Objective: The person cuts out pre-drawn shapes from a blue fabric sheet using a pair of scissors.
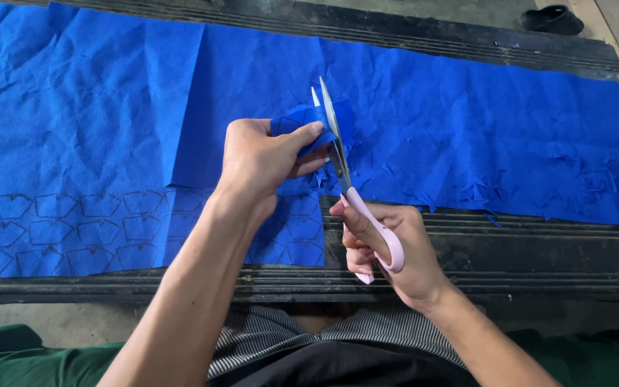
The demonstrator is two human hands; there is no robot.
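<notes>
A long sheet of blue felt-like fabric (467, 115) lies across a dark ribbed board (510, 251). Dark outlines of one repeated shape are drawn in rows on its left part (59, 229). My left hand (259, 161) pinches a small raised piece of the blue fabric (309, 122) between thumb and fingers. My right hand (388, 251) grips pink-handled scissors (345, 179), with the blades pointing up and away, partly apart, at the pinched piece. The fabric's near edge to the right is ragged with cut notches.
A black shoe (553, 19) sits on the floor at the top right. Green cloth (8, 355) and striped clothing (274, 333) show at the bottom, over my legs. The ribbed board's edge runs along the front.
</notes>
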